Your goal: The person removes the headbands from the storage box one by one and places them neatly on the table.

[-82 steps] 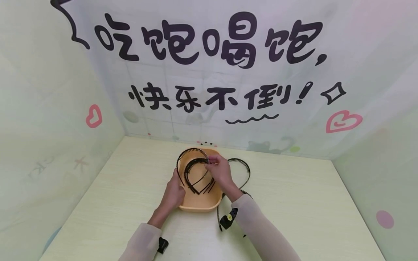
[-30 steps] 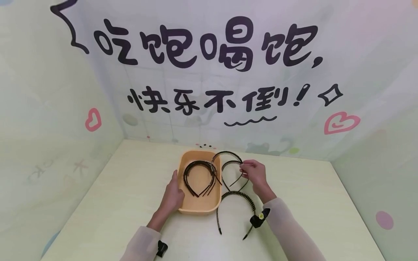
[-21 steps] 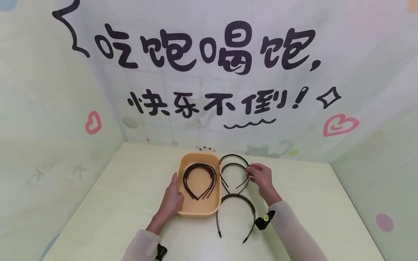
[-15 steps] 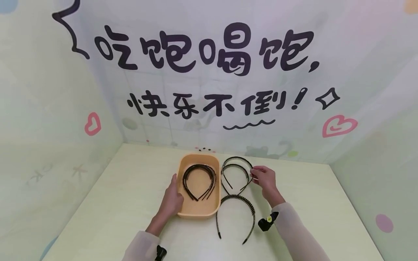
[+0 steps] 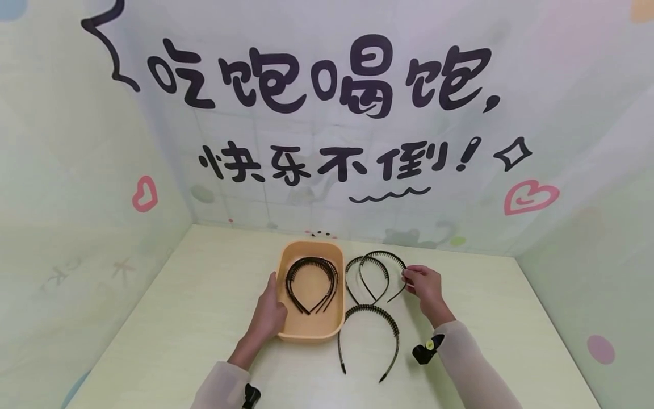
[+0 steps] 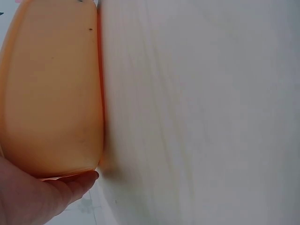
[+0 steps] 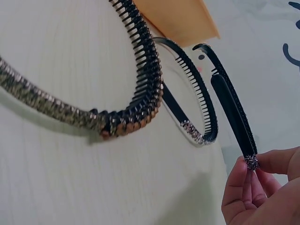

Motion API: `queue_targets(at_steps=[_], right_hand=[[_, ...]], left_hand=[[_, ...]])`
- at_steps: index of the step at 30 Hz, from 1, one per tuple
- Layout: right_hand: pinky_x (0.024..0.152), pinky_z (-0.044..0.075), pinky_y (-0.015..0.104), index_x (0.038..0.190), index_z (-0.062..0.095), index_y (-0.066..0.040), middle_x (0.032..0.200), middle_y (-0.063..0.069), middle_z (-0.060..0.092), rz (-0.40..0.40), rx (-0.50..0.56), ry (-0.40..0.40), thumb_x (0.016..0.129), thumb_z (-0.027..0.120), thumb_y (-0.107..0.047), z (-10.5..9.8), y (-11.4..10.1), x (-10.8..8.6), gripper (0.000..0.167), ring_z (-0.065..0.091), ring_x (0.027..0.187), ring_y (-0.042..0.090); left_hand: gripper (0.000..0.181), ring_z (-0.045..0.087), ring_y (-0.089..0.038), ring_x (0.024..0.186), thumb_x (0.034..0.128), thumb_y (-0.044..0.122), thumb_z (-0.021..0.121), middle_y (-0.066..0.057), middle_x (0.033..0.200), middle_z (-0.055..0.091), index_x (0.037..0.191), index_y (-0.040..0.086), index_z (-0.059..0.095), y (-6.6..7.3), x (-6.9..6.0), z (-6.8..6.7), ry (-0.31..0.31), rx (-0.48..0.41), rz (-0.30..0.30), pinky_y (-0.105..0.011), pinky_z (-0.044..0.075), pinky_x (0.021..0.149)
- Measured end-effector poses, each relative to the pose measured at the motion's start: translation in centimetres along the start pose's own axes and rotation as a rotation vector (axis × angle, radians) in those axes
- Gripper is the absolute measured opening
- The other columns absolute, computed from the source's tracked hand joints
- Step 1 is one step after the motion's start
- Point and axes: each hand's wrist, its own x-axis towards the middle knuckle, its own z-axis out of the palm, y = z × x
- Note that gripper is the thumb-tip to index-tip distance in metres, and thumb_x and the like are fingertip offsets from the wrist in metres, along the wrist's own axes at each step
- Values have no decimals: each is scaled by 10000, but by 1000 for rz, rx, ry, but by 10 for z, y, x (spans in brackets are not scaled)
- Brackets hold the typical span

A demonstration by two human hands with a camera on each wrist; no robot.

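Observation:
My right hand (image 5: 425,287) pinches a black toothed headband (image 5: 384,252) by one side, between thumb and fingers. In the right wrist view the pinched headband (image 7: 234,112) has a glittery patch under the fingertips and appears raised off the table. It overlaps a second headband (image 5: 352,262) that lies behind it. Nearer, a thicker beaded headband (image 5: 397,335) rests on the table. My left hand (image 5: 268,311) grips the left side of an orange plastic box (image 5: 306,335), thumb over the rim. Inside the box several black headbands (image 5: 313,260) lie stacked together.
The pale wooden table (image 5: 194,307) meets a printed fabric wall (image 5: 327,216) at the back, close behind the box. More fabric walls stand left and right. In the left wrist view the box's outer wall (image 6: 51,93) stands on the tabletop.
My right hand has carried a headband from over the box to the right, past the second headband, slightly lowering it lately. My left hand stays on the box.

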Motion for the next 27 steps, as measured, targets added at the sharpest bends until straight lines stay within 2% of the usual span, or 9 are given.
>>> queue_targets(at_steps=[8, 14, 19, 27], right_hand=[[619, 538, 216, 1175, 627, 73, 814, 7, 704, 22, 1, 20, 935, 628, -66, -12, 3, 4, 277, 654, 735, 81], [628, 537, 225, 1180, 624, 78, 831, 32, 710, 44, 4, 26, 939, 622, -64, -19, 4, 5, 280, 656, 742, 90], [637, 536, 222, 1203, 623, 65, 844, 25, 711, 64, -3, 34, 946, 629, -95, -27, 5, 7, 302, 658, 753, 90], [632, 528, 215, 1207, 617, 73, 783, -26, 700, 77, 9, 39, 945, 620, -81, -35, 11, 10, 305, 654, 731, 68]], left_hand=[[806, 506, -382, 1132, 821, -109, 377, -353, 1533, 280, 1553, -81, 40, 1, 0, -1, 1, -5, 5, -509, 399, 1026], [806, 525, -365, 1039, 824, -105, 381, -350, 1537, 278, 1554, -79, 40, 1, 0, -1, -1, -2, 10, -475, 408, 959], [808, 521, -306, 798, 828, -104, 383, -349, 1538, 279, 1556, -73, 34, 0, 0, -1, -9, -3, 6, -452, 414, 903], [813, 501, -274, 753, 821, -109, 386, -354, 1532, 289, 1555, -77, 35, 0, -1, -1, -10, -1, 4, -442, 423, 871]])
